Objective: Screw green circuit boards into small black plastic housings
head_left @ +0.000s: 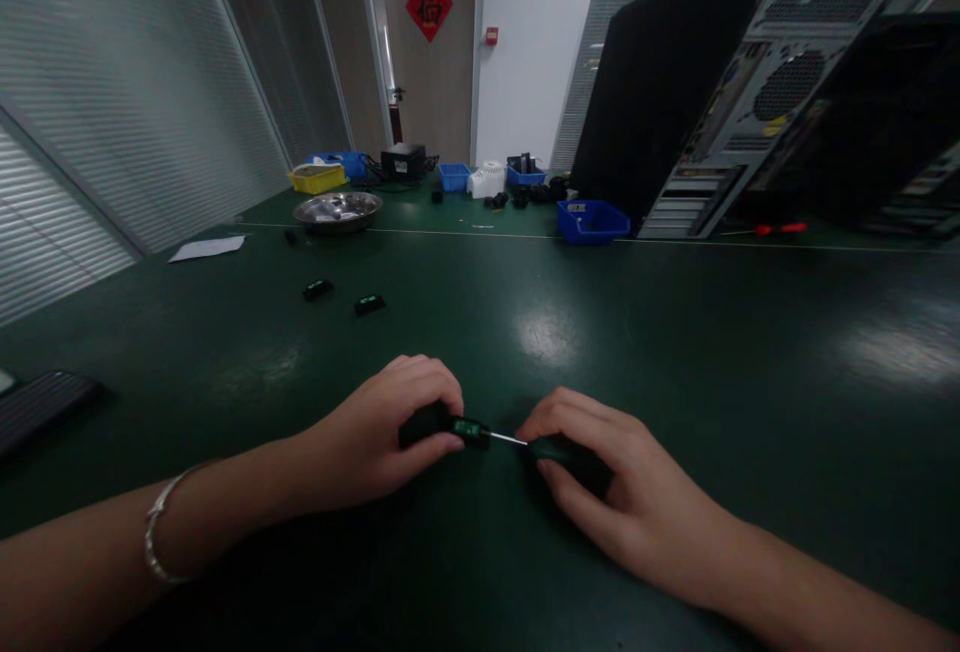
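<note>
Small black module (469, 428) with a green face sits at the front middle of the worktop (675, 332), pinched between the thumb and index finger of the left hand (409, 422). A thin metal rod (508, 439) sticks out of its right end toward the right hand (607, 472), whose thumb and index finger are bent close together at the rod's tip; whether they grip it, I cannot tell.

Toward the back left, a shiny metal bowl (337, 226) holds small pieces too indistinct to name. Behind it stand a yellow bin (318, 181), with something pale across its top, and a blue bin beyond. Further right, dark parts rise above the rim of another blue bin (526, 178), and a nearer blue tray (596, 229) has a light piece at its back corner.

Two more black modules (369, 305) lie left of centre, beyond the left hand. A pale seam crosses the worktop before the containers. Its green surface stretches widely rightward from the right hand; at the left edge is a keyboard (49, 410).
</note>
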Motion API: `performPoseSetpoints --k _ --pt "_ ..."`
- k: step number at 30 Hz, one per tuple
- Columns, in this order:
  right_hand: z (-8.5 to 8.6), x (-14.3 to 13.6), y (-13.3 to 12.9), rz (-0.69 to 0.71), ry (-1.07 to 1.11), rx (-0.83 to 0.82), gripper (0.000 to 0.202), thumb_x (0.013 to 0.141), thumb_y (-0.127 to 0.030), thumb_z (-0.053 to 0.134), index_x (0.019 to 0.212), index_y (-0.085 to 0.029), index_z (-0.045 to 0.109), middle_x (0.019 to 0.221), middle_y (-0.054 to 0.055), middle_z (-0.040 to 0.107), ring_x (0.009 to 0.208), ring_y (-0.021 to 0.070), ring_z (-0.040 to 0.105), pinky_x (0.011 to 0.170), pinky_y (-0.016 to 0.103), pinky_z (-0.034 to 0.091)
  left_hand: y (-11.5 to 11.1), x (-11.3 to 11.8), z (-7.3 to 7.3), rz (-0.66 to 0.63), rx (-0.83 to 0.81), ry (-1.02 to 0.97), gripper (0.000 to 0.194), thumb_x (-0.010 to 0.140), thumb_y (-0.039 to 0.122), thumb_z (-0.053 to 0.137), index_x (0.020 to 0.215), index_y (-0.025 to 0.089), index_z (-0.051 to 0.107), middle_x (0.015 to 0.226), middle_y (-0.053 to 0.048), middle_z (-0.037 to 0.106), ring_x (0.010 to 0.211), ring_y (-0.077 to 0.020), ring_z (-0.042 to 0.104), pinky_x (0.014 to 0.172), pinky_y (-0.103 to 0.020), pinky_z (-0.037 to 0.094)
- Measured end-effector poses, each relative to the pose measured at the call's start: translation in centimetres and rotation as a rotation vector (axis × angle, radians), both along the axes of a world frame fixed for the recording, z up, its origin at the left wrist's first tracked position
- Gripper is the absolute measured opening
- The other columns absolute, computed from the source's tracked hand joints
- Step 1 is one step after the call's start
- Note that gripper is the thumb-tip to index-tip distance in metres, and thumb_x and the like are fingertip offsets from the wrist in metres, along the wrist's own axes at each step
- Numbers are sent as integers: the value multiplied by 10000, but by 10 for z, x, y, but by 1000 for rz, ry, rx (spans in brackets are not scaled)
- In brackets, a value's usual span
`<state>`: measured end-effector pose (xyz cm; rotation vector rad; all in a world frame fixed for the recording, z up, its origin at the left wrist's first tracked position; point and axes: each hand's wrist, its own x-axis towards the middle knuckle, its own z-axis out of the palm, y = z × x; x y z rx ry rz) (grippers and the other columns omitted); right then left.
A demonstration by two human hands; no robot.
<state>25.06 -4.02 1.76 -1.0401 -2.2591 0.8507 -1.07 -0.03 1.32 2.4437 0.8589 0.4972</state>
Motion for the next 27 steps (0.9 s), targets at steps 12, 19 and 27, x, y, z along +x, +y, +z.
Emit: performPoseSetpoints --k 12,19,27 --pt "-1 2 2 35 33 -11 238 842 -42 513 984 -201 619 936 43 609 855 196 599 733 337 481 -3 4 2 -17 2 -8 97 897 182 621 987 179 587 988 -36 620 915 -209 543 815 -346 387" --pt "0 2 0 45 15 -4 247 848 -41 510 1002 -202 618 956 46 604 876 200 594 754 345 481 -2 3 2 -27 36 10 89 876 183 641 955 179 599 914 -22 628 852 -197 543 772 -335 373" --pt "-1 2 0 55 1 23 218 868 -56 511 992 -199 619 955 47 600 861 198 593 749 350 485 -2 3 -1 -41 88 10 82 882 194 626 960 189 601 911 -17 638 861 -199 557 793 -350 361"
